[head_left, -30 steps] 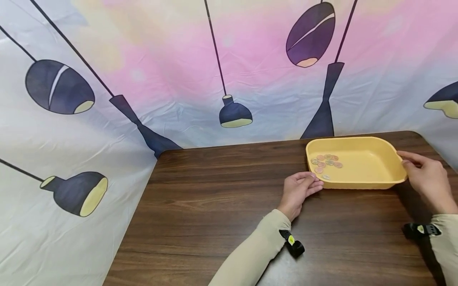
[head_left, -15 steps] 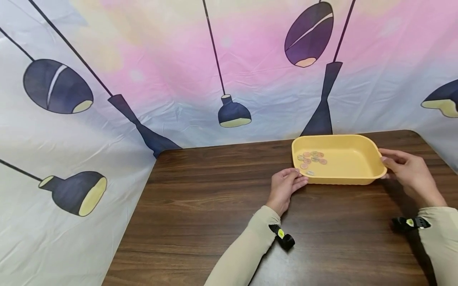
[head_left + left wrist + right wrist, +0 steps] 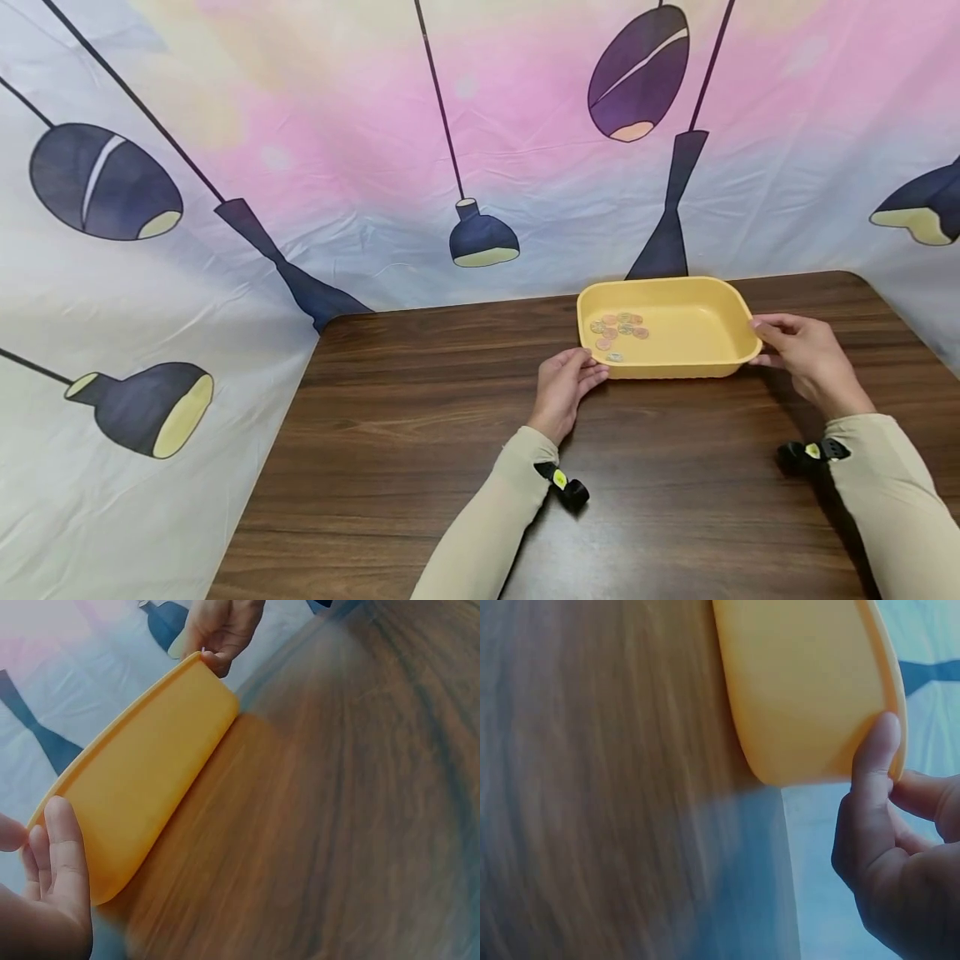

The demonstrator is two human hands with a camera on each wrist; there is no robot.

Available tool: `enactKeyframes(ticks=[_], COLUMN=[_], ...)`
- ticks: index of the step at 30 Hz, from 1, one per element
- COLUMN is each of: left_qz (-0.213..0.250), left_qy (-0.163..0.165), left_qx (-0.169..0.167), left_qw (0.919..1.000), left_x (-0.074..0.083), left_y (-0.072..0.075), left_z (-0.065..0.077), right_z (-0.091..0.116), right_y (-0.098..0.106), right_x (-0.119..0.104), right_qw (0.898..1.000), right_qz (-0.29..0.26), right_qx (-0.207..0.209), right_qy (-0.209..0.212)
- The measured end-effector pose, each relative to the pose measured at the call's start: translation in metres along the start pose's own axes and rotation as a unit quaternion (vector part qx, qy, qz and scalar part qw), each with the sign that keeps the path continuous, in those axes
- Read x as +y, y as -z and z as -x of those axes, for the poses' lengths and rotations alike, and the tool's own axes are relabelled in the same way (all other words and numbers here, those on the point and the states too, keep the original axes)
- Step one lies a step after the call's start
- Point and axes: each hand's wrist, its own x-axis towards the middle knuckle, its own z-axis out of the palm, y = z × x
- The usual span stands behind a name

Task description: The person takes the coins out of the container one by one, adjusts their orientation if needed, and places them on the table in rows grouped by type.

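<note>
Two hands hold one shallow container between them. Furthest left, the hanging cloth [image 3: 247, 275] shows printed lamps [image 3: 142, 408], and the brown desk [image 3: 390, 442] begins beside it. A pale sleeve [image 3: 487, 508] and a black strapped device [image 3: 566, 489] lead up to the left grip [image 3: 562, 387]. This grip is closed down to a pinch on the near-left corner of the yellow tray [image 3: 686, 333], thumb at the rim and fingers against the outer wall; nothing else is held.

The tray is near the far edge of the desk, its long axis running roughly left to right, from one hand across to the other. Whether its base touches the wood or just clears it cannot be told. Several coins [image 3: 626, 329], copper-toned and duller ones, lie clustered in its left part, and a silvery piece [image 3: 614, 357] lies apart from them by the near-left corner. All of these are beyond the left grip, which is much the nearer to them; to the tray itself, neither hand is nearer, as both touch it.

At the far end, the right grip [image 3: 810, 362] pinches the right-hand rim, thumb and fingers drawn close around the thin edge.
</note>
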Motion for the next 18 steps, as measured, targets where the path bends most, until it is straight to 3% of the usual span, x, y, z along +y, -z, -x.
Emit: enactKeyframes(ticks=[9,18], left_qz=[-0.004,0.001], left_qy=[-0.005,-0.010], left_qx=[0.006,0.031], left_qw=[1.0000,0.9995], left_x=[0.010,0.026], left_y=[0.018,0.046], left_z=[-0.006,-0.007], right_z=[-0.003,-0.014], right_y=[-0.025,-0.056], right_x=[-0.007,-0.019], right_qw=[1.000,0.993], right_qz=[-0.024,-0.114], right_qx=[0.010,-0.024], right_qy=[0.008,-0.005])
